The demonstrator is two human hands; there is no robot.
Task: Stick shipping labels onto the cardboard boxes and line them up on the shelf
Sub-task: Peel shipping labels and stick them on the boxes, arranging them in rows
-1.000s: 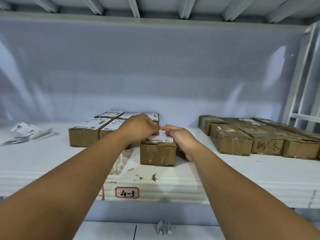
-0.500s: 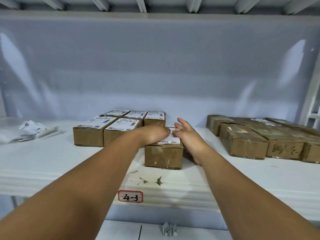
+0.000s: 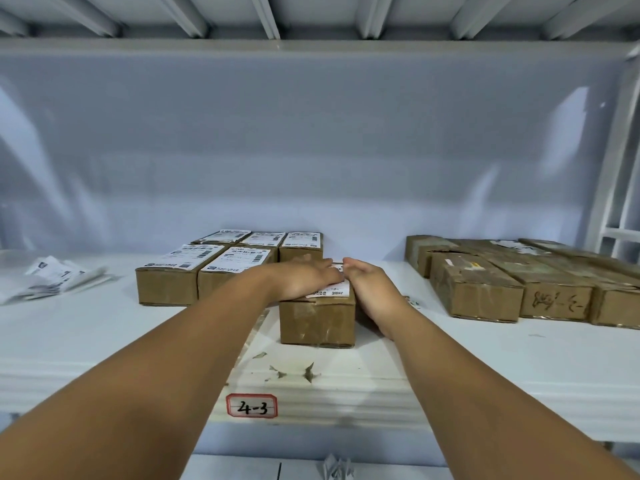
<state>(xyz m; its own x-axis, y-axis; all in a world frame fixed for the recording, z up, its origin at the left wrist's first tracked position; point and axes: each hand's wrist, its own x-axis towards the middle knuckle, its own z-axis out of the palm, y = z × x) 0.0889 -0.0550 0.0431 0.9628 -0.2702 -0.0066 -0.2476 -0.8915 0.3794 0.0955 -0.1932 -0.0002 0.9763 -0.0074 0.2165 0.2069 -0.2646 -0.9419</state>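
A small cardboard box (image 3: 317,320) stands near the front of the white shelf (image 3: 485,362), with a white shipping label (image 3: 334,291) on its top. My left hand (image 3: 304,277) lies flat on the label, fingers straight, pressing it down. My right hand (image 3: 372,289) rests against the box's right side, its fingers reaching the top edge by the label. Behind and left of this box, several labelled boxes (image 3: 180,275) stand in two rows.
Several unlabelled cardboard boxes (image 3: 485,289) lie at the right of the shelf. A heap of loose labels and backing paper (image 3: 52,278) sits at the far left. A tag reading 4-3 (image 3: 251,405) marks the shelf's front edge. Paper scraps (image 3: 294,370) lie near it.
My left hand has slid to the right across the label, flattening out. My right hand has dropped from the box top to its right side. The view has shifted slightly.
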